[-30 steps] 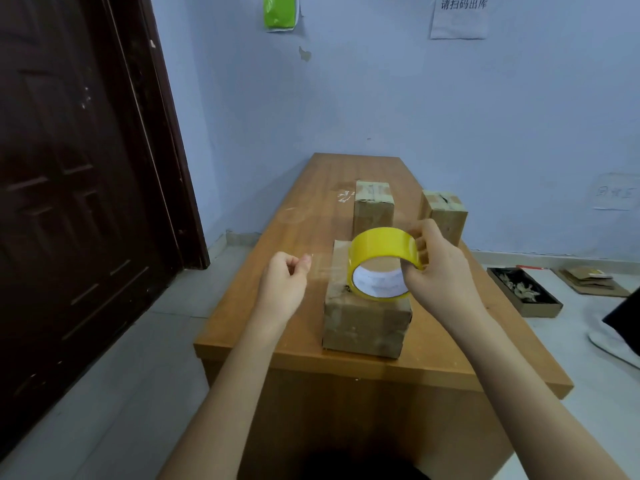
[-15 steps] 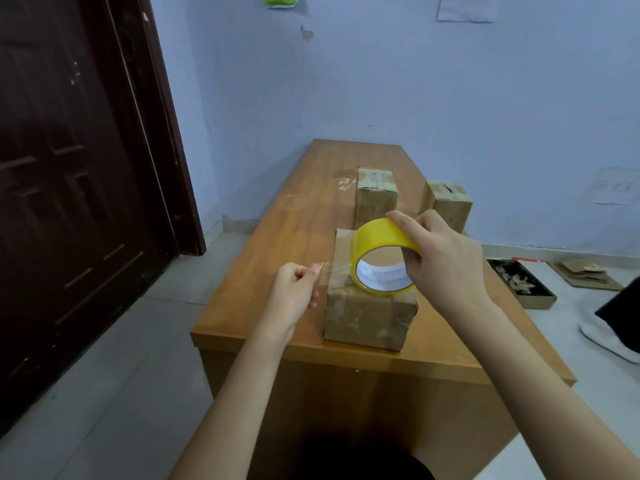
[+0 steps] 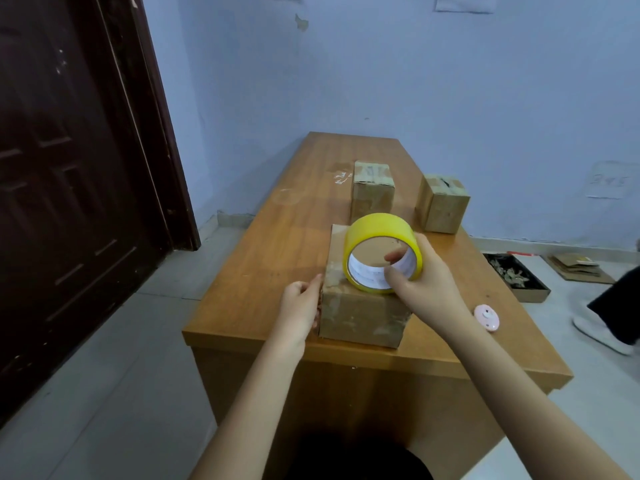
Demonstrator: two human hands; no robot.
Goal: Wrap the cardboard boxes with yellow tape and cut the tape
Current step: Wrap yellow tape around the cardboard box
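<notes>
**Observer:** What's the step, as you read it?

**Me:** I judge it's laying the 1st strip. My left hand point(image 3: 300, 308) presses against the left face of the nearest cardboard box point(image 3: 360, 306), fingers fairly straight, thumb near the top edge; I think it's pinning the tape's free end there, though the strip itself is too clear to make out. My right hand point(image 3: 426, 285) grips the yellow tape roll point(image 3: 381, 252), fingers hooked through the core, the roll upright on the box's top.

**Observer:** How would you do it well?

**Me:** Keep the left hand firm so the end can't lift, then draw the roll across the top, low and taut, so the strip lands flat and straight.

**Observer:** And the box?

**Me:** Brown, scuffed, with glossy patches of old tape, sitting near the front edge of the wooden table point(image 3: 277, 244). 2 smaller boxes point(image 3: 373, 195) stand farther back, well apart from it. A small pink object point(image 3: 486, 317) lies by my right wrist; it may be the cutter, but I can't tell.
</notes>
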